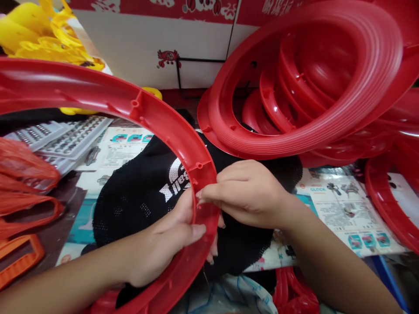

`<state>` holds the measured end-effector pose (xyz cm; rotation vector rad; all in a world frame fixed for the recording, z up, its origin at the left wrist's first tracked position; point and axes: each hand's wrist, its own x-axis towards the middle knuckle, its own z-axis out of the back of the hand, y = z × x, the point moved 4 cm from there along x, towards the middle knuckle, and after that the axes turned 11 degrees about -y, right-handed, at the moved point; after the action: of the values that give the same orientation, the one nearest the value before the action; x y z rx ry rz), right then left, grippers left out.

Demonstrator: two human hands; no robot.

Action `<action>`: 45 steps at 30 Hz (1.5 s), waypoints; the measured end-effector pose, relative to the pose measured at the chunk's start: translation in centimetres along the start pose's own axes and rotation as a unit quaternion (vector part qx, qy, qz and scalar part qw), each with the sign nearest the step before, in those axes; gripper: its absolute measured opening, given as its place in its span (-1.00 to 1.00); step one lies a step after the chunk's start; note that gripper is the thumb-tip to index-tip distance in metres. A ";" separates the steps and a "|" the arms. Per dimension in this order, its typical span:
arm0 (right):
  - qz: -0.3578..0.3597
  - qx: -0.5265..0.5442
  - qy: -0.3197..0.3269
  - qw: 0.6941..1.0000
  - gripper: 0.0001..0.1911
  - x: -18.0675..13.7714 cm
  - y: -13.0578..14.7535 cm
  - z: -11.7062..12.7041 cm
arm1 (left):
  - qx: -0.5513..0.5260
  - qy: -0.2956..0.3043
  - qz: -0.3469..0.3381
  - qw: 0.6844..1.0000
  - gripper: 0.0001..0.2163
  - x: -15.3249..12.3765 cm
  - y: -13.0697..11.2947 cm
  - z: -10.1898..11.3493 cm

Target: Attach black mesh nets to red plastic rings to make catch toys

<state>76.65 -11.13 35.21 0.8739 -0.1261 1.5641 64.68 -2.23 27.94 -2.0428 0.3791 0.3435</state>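
Observation:
A large red plastic ring (144,109) arcs from the upper left down through the middle of the view. My left hand (166,240) grips its lower right rim, thumb laid on the inner face and fingers curled behind. My right hand (245,192) pinches the same rim from the right, fingertips pressed together at its edge. Under and behind both hands lies a black mesh net (137,196) with white lettering; part of it is hidden by the ring and hands.
A leaning stack of red rings (304,83) fills the upper right, with more red rings (389,200) at the right edge. Yellow plastic parts (46,35) sit top left, orange mesh bags (22,183) at left. Printed cardboard sheets (347,209) cover the table; white boxes (147,39) stand behind.

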 end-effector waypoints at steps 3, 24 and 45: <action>0.008 -0.033 0.012 0.999 -0.77 -0.1 0.1 -0.1 | 0.011 -0.012 0.019 1.000 -0.76 0.3 0.3 -0.2; 0.014 -0.008 0.061 0.998 -0.75 0.0 0.0 0.1 | 0.147 -0.052 -0.016 0.988 -0.80 0.8 -1.0 -1.3; 0.022 -0.125 0.100 0.987 -0.75 0.0 1.5 -0.8 | 0.125 -0.141 -0.022 0.982 -0.92 1.3 0.4 -0.3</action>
<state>74.98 -11.02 35.19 0.5171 -0.1931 1.6271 65.72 -2.79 27.25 -1.7243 0.1921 0.5238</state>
